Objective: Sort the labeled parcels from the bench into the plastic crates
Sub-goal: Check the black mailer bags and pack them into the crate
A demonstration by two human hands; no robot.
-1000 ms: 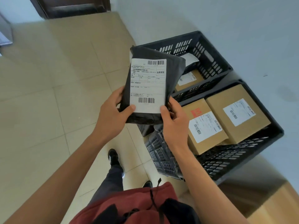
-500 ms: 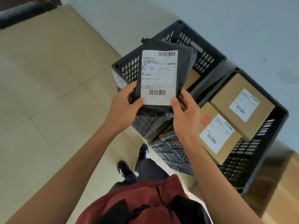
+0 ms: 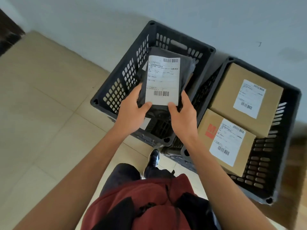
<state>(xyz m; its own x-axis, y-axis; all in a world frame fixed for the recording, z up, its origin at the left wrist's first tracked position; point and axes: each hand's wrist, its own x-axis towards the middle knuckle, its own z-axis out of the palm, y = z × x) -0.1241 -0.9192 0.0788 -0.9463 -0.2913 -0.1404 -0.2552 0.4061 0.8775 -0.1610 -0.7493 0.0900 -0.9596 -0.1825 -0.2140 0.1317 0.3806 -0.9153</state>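
Note:
Both hands hold a black poly-bag parcel (image 3: 183,72) with a white barcode label, above the left black plastic crate (image 3: 116,90). My left hand (image 3: 131,112) grips its lower left corner and my right hand (image 3: 184,117) its lower right corner, thumbs on the label. The parcel hides most of that crate's inside. The right black crate (image 3: 265,156) holds two brown cardboard boxes, one at the back (image 3: 229,90) and one in front (image 3: 244,146), each with a white label.
Both crates stand side by side on the beige tiled floor (image 3: 41,122) against a pale wall (image 3: 99,22). My shoe (image 3: 153,157) is just short of the crates. A wooden surface (image 3: 297,163) shows at the right edge.
I have stepped closer and look more steeply down. The black parcel, still in both hands, has moved over the left crate's opening.

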